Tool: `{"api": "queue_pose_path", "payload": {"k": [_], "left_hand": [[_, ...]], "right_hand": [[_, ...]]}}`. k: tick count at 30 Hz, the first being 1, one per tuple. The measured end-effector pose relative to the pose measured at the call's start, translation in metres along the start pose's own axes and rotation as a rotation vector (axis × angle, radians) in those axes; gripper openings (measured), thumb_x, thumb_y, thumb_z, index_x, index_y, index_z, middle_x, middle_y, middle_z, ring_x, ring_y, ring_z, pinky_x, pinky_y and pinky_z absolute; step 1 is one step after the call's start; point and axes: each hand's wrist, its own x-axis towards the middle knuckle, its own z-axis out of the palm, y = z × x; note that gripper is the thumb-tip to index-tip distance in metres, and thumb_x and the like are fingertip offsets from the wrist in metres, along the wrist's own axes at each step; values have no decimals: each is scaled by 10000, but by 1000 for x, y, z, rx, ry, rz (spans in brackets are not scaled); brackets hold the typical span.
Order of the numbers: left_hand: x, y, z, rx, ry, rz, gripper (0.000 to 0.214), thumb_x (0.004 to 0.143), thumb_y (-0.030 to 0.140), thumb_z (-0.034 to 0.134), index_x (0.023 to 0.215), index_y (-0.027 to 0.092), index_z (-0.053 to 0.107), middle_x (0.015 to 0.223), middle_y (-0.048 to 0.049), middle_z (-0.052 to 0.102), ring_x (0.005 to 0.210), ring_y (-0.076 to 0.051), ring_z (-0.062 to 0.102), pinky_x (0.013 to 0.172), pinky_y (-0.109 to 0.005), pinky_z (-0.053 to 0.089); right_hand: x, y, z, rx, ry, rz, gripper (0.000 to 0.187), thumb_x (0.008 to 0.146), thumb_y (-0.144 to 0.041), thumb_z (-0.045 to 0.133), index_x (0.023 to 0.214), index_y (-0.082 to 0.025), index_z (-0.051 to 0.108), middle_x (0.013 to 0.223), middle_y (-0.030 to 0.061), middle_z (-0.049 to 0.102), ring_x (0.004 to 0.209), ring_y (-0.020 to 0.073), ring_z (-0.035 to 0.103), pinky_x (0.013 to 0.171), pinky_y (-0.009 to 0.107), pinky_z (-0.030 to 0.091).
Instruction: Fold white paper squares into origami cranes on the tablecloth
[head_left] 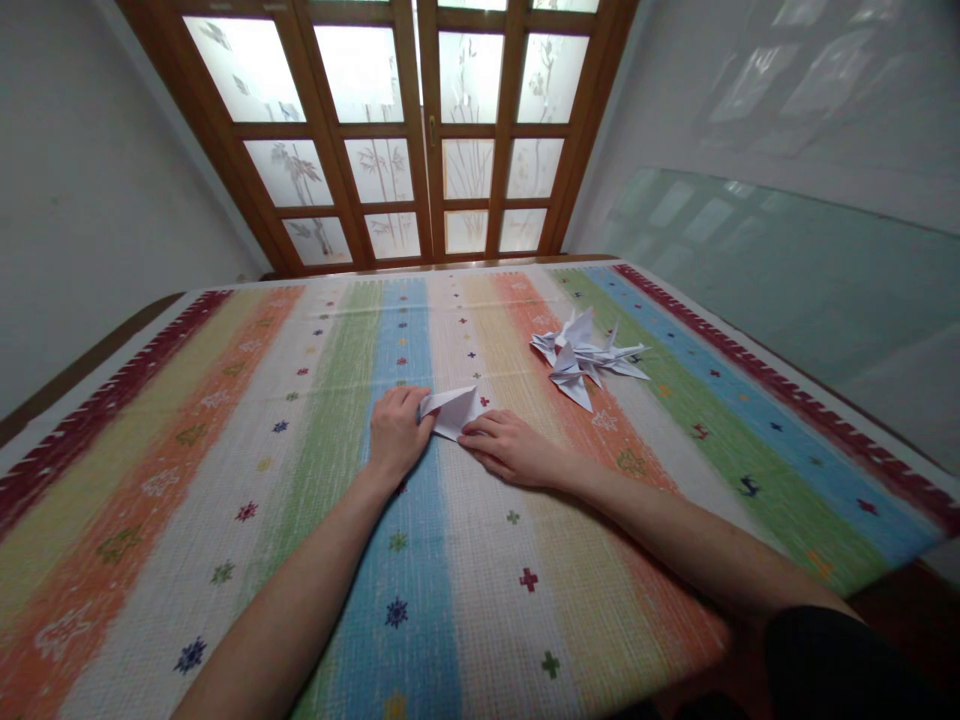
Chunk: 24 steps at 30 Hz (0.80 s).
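Observation:
A partly folded white paper (454, 408) lies on the striped tablecloth (225, 480) near the table's middle. My left hand (397, 432) is curled and pinches the paper's left edge. Pressing down on the paper's lower right edge is my right hand (510, 450), with its fingers together and pointing left. Both forearms reach in from the bottom of the view.
A small pile of finished folded white paper figures (585, 358) sits to the right, beyond my right hand. A wooden-framed frosted glass door (420, 130) stands behind the table. A glass pane (787, 270) leans along the right wall.

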Motion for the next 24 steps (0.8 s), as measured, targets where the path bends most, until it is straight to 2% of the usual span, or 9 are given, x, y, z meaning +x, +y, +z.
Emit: {"api": "queue_pose_path", "payload": {"k": [3,6,9,11,15,18,21,24], "left_hand": [[0,-2,1,-33,2,-1,177,843,241,568,979,193,669,1000,-90,692,970,-273,618,875,-418,489],[-1,-5,2,-72,-7,-15,194,841,251,573,1006,202,662,997,-79,701,917,-253,644,840,-401,505],[-1,-6,3,-88,-33,-38,224,820,232,587,1031,201,654,992,-80,715,891,-256,661,830,-412,513],[-1,-7,4,-124,-61,-51,251,808,205,584,1051,193,646,1000,-83,719,899,-256,667,838,-414,519],[-1,-8,5,-243,-126,-27,290,806,158,553,1085,181,625,1042,-76,715,944,-229,668,887,-392,521],[-1,-9,6,-254,-104,11,323,815,172,545,1134,196,595,1105,-71,693,1011,-224,647,926,-401,508],[-2,-7,3,-205,43,18,360,812,205,566,1171,186,559,1150,-96,657,1074,-244,605,945,-423,489],[-4,-3,-2,-187,160,90,237,837,199,528,1065,171,589,1079,-109,658,1044,-243,590,923,-416,480]], "right_hand": [[-1,5,-2,-4,32,-3,343,908,-158,488,1230,-185,604,1188,120,618,1098,235,534,965,427,425],[-1,21,-6,-80,152,36,401,850,-122,549,1236,-220,598,1382,130,483,1242,273,443,1008,459,392],[5,44,-11,-205,269,27,328,865,-216,599,1189,-263,625,1476,106,383,1306,300,382,1026,488,368],[12,58,-13,-261,244,-14,295,874,-245,605,1164,-297,629,1463,73,416,1329,293,369,1055,509,340],[29,73,-16,-271,111,-114,336,903,-146,539,1181,-325,597,1413,3,507,1339,225,395,1109,497,313],[37,68,-17,-247,95,-177,348,915,-127,505,1204,-304,587,1389,-12,545,1341,201,411,1125,493,325],[38,53,-18,-253,89,-212,413,896,-82,491,1245,-285,581,1393,-14,552,1336,191,438,1134,477,339],[34,32,-19,-283,75,-173,487,872,-36,461,1296,-254,560,1437,13,515,1355,211,430,1141,492,335]]}}
